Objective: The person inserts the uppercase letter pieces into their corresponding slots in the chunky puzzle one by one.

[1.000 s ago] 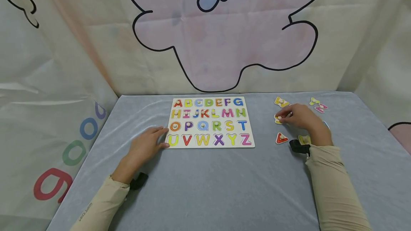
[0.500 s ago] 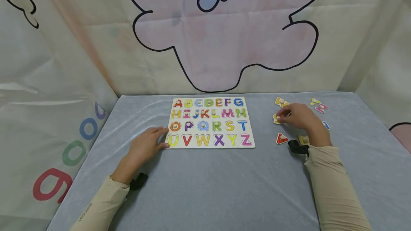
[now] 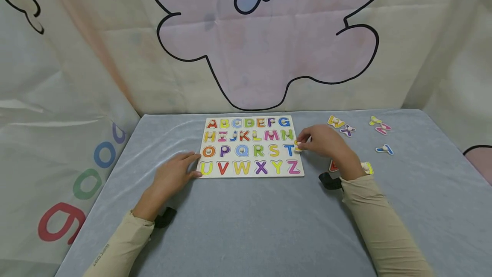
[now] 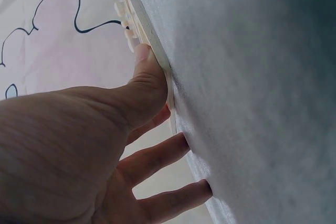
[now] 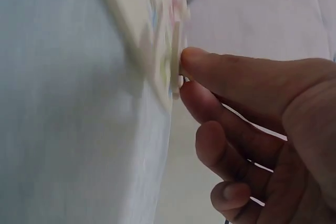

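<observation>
A white alphabet puzzle board lies on the table, with colourful letters in rows and knobs on many of them. My left hand rests at the board's left edge, fingers spread. In the left wrist view its thumb presses against the board's edge and the fingertips touch the cloth. My right hand pinches a yellow letter piece by its knob between thumb and forefinger, above the board's right edge near the blue T. The right wrist view shows that letter piece edge-on; its face is hidden there.
Loose letter pieces lie right of the board: a yellow one, a purple X, a yellow-green Y, a pink Z and a blue T. A red piece and a yellow piece are partly behind the right forearm.
My right hand has lifted the yellow letter piece and carried it left to the board's right edge, uncovering the purple X. My left hand stays in place.
</observation>
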Demonstrator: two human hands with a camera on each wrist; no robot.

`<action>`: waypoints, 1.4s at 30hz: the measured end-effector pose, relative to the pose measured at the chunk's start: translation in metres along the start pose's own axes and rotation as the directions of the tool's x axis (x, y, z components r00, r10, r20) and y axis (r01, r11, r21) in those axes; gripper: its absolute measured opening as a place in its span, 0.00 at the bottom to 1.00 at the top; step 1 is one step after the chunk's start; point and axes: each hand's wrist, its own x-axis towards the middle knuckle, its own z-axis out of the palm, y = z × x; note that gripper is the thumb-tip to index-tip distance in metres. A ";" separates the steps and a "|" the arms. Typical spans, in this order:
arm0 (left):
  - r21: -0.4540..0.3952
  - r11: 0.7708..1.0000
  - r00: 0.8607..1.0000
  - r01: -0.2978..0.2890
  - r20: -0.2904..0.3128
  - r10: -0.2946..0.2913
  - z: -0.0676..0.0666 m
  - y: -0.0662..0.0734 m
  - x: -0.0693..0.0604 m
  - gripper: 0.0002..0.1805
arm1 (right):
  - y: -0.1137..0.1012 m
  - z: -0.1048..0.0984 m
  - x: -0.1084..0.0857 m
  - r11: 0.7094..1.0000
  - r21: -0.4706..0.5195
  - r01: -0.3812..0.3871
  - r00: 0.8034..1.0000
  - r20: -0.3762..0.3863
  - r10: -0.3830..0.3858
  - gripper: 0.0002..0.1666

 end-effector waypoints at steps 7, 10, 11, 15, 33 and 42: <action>0.000 1.000 1.000 0.016 0.024 -0.016 -0.001 -0.001 0.000 0.34 | -0.035 0.018 0.013 0.998 -0.012 0.069 0.998 0.013 -0.069 0.09; -0.003 1.000 0.999 0.020 0.028 -0.020 -0.001 -0.002 0.000 0.35 | -0.044 0.024 0.017 0.996 -0.003 0.084 0.996 -0.003 -0.084 0.08; -0.003 1.000 0.999 0.022 0.028 -0.021 -0.001 -0.001 0.000 0.35 | -0.045 0.027 0.019 0.996 0.000 0.089 0.996 -0.005 -0.089 0.08; -0.003 1.000 1.000 0.019 0.021 -0.019 -0.002 -0.001 0.000 0.35 | -0.049 0.035 0.022 0.996 0.014 0.086 0.996 -0.017 -0.086 0.09; -0.011 1.000 1.000 0.020 0.016 -0.020 0.000 0.004 0.000 0.35 | 0.001 -0.013 -0.001 0.998 0.058 -0.033 0.998 -0.043 0.035 0.22; 0.006 1.000 0.999 0.027 0.021 -0.027 -0.002 0.003 -0.001 0.34 | 0.111 -0.049 -0.050 0.971 0.156 -0.180 0.967 -0.152 0.204 0.29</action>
